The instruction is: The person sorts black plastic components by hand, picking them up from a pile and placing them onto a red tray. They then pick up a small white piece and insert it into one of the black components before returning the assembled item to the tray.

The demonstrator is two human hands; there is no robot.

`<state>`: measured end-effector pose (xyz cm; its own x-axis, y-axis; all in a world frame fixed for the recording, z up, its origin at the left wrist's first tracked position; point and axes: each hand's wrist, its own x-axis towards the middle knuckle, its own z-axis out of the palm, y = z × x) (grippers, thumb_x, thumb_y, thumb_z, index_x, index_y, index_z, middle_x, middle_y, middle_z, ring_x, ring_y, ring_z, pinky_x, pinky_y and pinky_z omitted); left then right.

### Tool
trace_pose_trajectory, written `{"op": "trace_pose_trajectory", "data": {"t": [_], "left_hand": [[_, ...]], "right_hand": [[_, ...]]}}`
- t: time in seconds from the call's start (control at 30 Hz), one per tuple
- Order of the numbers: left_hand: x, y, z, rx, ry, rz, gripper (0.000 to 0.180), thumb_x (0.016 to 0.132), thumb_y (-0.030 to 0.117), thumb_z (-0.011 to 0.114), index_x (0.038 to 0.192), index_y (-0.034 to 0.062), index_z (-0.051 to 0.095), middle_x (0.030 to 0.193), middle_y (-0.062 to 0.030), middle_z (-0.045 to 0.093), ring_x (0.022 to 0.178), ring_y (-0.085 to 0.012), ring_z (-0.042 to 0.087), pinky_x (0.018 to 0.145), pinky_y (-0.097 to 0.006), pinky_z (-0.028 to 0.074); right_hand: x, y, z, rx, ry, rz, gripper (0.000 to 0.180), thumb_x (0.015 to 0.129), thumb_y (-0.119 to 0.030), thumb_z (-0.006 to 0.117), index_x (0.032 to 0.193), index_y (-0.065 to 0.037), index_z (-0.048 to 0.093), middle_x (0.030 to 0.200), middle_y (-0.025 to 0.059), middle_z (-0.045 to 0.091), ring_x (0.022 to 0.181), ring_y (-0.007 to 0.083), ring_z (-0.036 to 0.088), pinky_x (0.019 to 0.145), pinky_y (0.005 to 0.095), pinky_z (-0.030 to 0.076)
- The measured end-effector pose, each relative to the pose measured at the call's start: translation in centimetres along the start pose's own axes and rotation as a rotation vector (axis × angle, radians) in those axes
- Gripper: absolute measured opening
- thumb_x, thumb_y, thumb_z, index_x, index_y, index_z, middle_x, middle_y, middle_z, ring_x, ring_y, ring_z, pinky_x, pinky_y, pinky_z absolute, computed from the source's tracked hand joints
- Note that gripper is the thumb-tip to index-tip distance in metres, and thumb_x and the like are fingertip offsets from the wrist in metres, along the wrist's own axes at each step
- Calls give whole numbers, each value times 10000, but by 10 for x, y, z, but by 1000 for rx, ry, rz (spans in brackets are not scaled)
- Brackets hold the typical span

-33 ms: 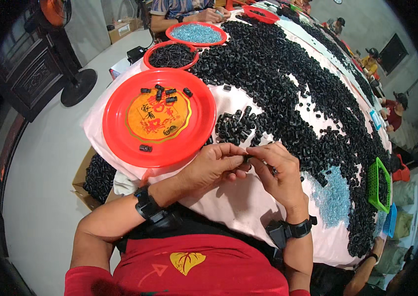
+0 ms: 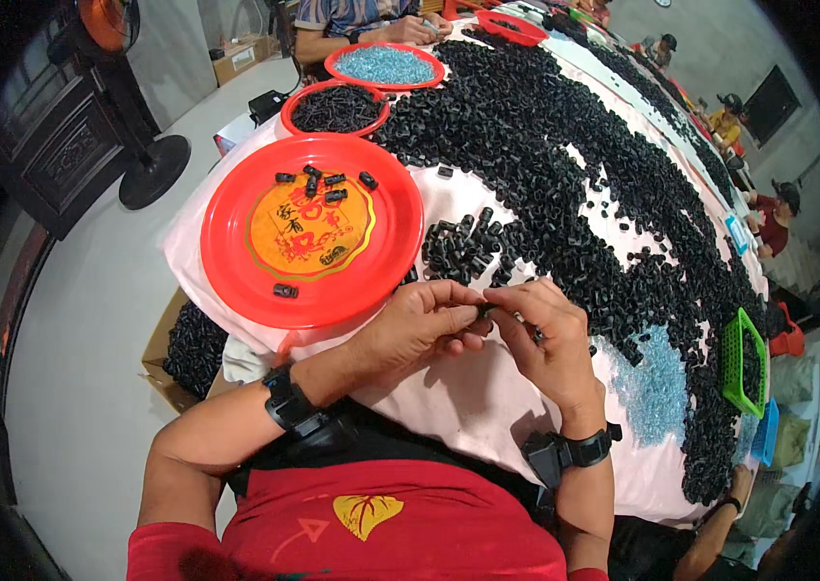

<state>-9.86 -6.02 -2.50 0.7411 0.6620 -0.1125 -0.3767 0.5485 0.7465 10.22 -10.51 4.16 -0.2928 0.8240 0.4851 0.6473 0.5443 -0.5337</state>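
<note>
Over the near edge of the cloth, my left hand (image 2: 429,318) and my right hand (image 2: 547,334) meet fingertip to fingertip. Pinched between them is a small black plastic part (image 2: 485,310), mostly covered by the fingers. Another small dark piece (image 2: 538,335) shows in the curled fingers of my right hand. To the left lies a large round red tray (image 2: 226,218) with several short black cylindrical parts (image 2: 335,196) on it. Just beyond my hands is a loose cluster of black parts (image 2: 463,247).
Black pieces (image 2: 526,126) cover much of the pale cloth. Clear bluish bits (image 2: 657,387) lie right of my right hand. Beyond the tray stand a red bowl of black pins (image 2: 337,111) and one of clear pieces (image 2: 386,66). A green basket (image 2: 731,363) sits far right; co-workers sit around.
</note>
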Motion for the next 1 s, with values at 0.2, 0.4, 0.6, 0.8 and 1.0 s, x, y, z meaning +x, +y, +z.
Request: {"op": "trace_pose_trajectory", "data": {"t": [0.2, 0.4, 0.6, 0.8, 1.0], "left_hand": [[-2, 5, 2, 50, 30, 6, 263, 1038, 130, 630, 1274, 18, 599, 1131, -69, 707, 917, -96, 685, 745, -194, 545], [0, 4, 3, 238, 61, 65, 268, 1037, 143, 631, 1272, 20, 599, 1129, -89, 730, 900, -113, 721, 679, -196, 563], [1, 1, -1, 295, 46, 79, 271, 1039, 164, 632, 1270, 26, 600, 1127, -90, 745, 890, -120, 740, 655, -200, 577], [0, 5, 6, 388, 81, 116, 269, 1035, 165, 640, 1261, 23, 610, 1078, -59, 739, 846, -88, 712, 650, -196, 556], [-1, 7, 4, 253, 80, 70, 250, 1029, 161, 651, 1236, 22, 639, 1039, -35, 727, 816, -72, 683, 646, -198, 535]], "right_hand": [[-3, -2, 0, 114, 27, 209, 173, 888, -14, 709, 1053, -21, 757, 848, 109, 723, 695, 170, 663, 557, 268, 505], [-6, 1, 2, 148, 9, 250, 174, 882, -30, 723, 1051, -33, 761, 847, 100, 723, 700, 146, 666, 568, 261, 505], [-5, -2, 1, 116, -5, 257, 160, 877, -31, 727, 1032, -44, 763, 840, 101, 717, 697, 145, 666, 571, 262, 510], [-4, 2, 0, 107, -1, 197, 139, 889, -53, 720, 1019, -38, 764, 834, 86, 728, 681, 122, 654, 562, 256, 495], [-8, 7, 5, 251, 9, 375, 149, 894, -82, 731, 1030, -34, 770, 851, 67, 741, 632, 89, 618, 563, 237, 471]]}}
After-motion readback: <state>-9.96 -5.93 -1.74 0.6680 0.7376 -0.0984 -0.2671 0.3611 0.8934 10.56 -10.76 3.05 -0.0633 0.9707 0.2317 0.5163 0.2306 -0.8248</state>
